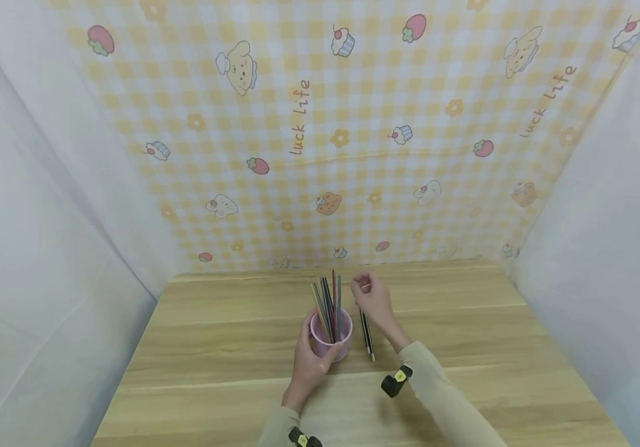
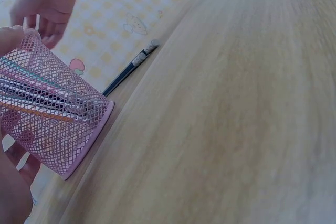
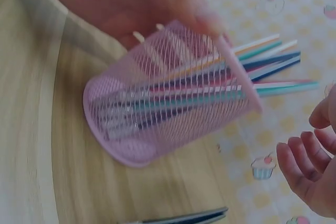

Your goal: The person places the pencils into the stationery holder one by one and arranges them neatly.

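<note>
A pink mesh pen holder stands on the table, slightly tilted or upright, I cannot tell which. My left hand grips it around the side, thumb near the rim. Several pencils in red, teal, dark blue and orange lean inside, their tops above the rim. To the right of the holder, two dark pencils with pale ends lie side by side on the wood. Over their far ends is my right hand, fingers loosely bent, with nothing seen between them in the right wrist view.
The wooden table reaches back to a yellow checked cloth with cartoon prints. White sheets hang at the left and right. A dark strap device sits on each wrist.
</note>
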The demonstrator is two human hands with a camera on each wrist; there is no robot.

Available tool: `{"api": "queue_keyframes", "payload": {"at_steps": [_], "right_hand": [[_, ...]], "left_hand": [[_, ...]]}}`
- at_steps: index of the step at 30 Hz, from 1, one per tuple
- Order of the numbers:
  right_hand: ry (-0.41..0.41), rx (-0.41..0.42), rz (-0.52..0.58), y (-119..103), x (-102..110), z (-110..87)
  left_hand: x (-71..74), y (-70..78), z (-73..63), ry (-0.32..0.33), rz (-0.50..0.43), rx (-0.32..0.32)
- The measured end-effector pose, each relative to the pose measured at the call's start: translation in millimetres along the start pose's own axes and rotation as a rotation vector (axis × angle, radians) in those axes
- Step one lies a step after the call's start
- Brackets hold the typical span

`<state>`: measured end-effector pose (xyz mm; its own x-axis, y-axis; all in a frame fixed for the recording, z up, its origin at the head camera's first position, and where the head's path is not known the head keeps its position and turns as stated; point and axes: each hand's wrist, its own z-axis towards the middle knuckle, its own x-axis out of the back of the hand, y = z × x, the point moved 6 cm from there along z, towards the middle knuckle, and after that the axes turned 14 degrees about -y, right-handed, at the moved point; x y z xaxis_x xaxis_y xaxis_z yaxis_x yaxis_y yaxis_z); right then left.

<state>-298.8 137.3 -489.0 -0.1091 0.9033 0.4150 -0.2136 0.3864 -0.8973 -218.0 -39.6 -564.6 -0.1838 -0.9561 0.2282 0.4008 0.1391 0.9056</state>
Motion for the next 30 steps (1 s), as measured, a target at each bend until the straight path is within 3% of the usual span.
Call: {"api": "queue_keyframes", "payload": {"at_steps": [6,11,19,23,30], "right_hand": [[0.002,-0.060,-0.074,25.9,6.7,4.4],[-0.048,-0.140,-0.112,45.7,5.1,3.3],[-0.062,-0.228,-0.215,73.5,1.0,0.7],[-0.091,-0.279,-0.286,81.1,-3.8,-1.6],[-0.107,-0.295,-0.369,82.6,-8.2,-2.4]], "left_hand": [[-0.1,-0.5,0.2,0.002,0.000,0.002],[-0.4,-1.9,0.6,0.001,-0.014,0.008],[-1.0,-1.5,-0.1,-0.004,-0.002,0.001],[-1.2,-2.5,-0.1,-0.007,-0.003,0.011],[-1.5,-3.5,1.1,-0.012,-0.019,0.018]]}}
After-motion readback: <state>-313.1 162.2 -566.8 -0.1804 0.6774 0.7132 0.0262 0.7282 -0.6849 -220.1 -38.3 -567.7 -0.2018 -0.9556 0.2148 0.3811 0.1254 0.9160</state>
